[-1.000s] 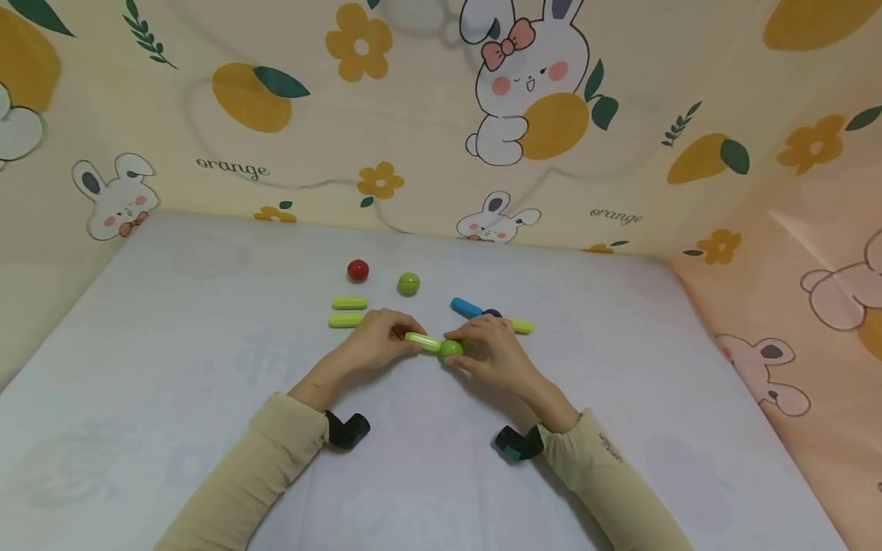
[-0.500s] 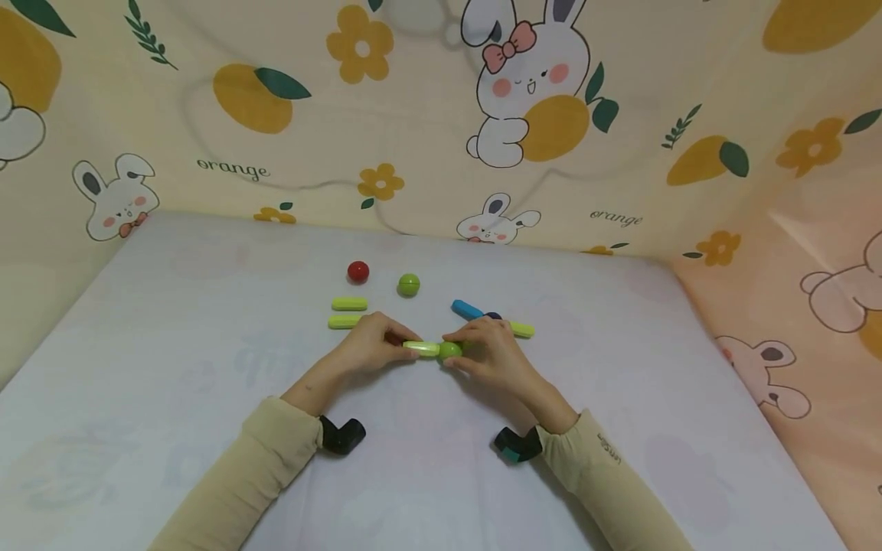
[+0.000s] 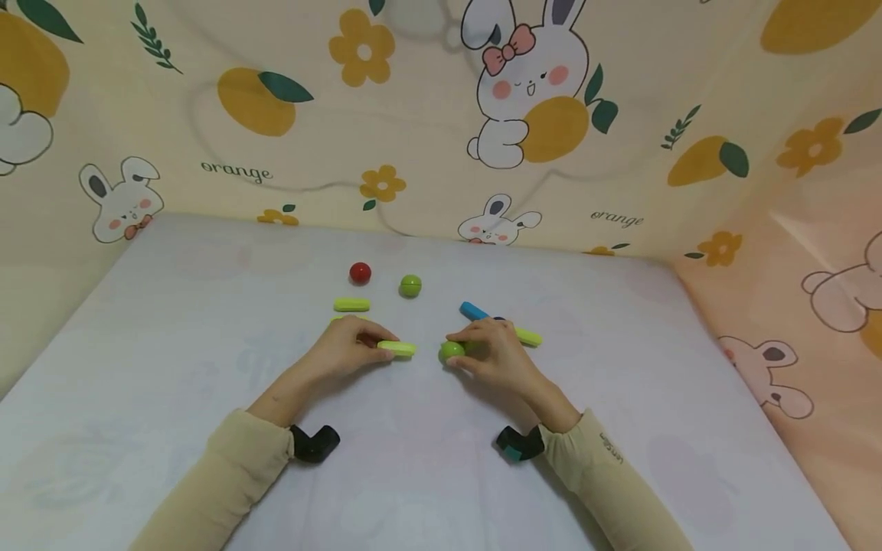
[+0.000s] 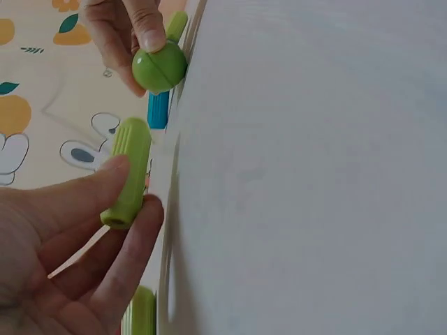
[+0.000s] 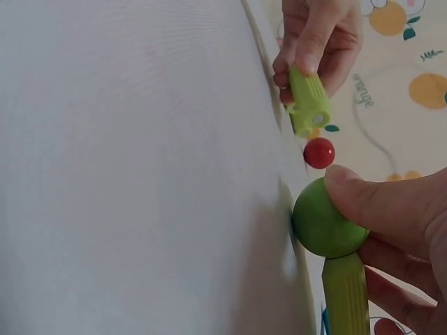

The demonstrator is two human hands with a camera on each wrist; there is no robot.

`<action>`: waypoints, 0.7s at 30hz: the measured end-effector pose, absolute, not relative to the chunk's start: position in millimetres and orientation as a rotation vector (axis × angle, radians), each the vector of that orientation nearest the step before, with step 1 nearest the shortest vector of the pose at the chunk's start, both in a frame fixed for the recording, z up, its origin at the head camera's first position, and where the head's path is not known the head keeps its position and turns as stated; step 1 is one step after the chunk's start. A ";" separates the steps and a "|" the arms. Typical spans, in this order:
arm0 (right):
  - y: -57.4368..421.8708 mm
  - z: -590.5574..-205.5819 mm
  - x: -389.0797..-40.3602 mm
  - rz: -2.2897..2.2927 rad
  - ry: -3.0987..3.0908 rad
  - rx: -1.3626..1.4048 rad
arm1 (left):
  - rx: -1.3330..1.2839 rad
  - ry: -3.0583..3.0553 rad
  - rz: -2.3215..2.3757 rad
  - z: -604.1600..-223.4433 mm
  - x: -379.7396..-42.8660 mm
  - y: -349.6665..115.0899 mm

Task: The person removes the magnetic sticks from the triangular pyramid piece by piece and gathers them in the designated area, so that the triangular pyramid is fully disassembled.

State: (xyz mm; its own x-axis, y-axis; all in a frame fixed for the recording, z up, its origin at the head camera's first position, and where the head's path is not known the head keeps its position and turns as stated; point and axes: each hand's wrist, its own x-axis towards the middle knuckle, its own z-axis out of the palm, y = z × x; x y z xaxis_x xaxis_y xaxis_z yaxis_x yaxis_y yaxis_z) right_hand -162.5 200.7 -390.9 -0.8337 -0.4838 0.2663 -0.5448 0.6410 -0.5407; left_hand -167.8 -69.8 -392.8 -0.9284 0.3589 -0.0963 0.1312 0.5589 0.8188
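Observation:
My left hand (image 3: 347, 348) pinches a ribbed yellow-green rod (image 3: 396, 349) between thumb and fingers. In the left wrist view the rod (image 4: 129, 174) has a hollow at its near end. Opposite it, my right hand (image 3: 498, 352) grips a green ball (image 3: 452, 351) by thumb and fingertips. A second yellow-green rod (image 5: 346, 296) joins that ball on the side away from my left hand, partly hidden by the right fingers in the head view. A gap separates the left hand's rod from the ball.
On the white-covered table (image 3: 400, 474), a red ball (image 3: 360, 273) and another green ball (image 3: 410, 286) lie further back. A yellow-green rod (image 3: 352, 304) lies behind my left hand, another mostly hidden. Behind my right hand are a blue rod (image 3: 475, 311), a dark blue ball and a yellow-green rod (image 3: 528, 337).
The left hand's rod met the green ball end to end half a second ago. It has since moved left with the hand, away from the ball. My right hand has barely moved.

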 end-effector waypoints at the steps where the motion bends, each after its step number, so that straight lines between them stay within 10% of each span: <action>1: 200.6 -391.0 -162.5 0.957 -2.757 0.869 | 0.390 2.556 1.308 -392.4 -166.9 -72.4; 21: 200.4 -393.3 -163.8 0.962 -2.760 0.866 | 0.160 2.722 1.273 -384.1 -160.2 -128.1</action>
State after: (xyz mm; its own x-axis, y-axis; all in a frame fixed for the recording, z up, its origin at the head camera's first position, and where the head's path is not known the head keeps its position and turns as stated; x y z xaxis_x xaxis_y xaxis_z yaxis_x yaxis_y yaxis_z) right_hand -163.8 200.4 -393.3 -0.8346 -0.4839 0.2632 -0.5427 0.6400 -0.5439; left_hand -160.2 -128.1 -384.1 -0.9856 0.1517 -0.0751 0.0396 0.6381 0.7689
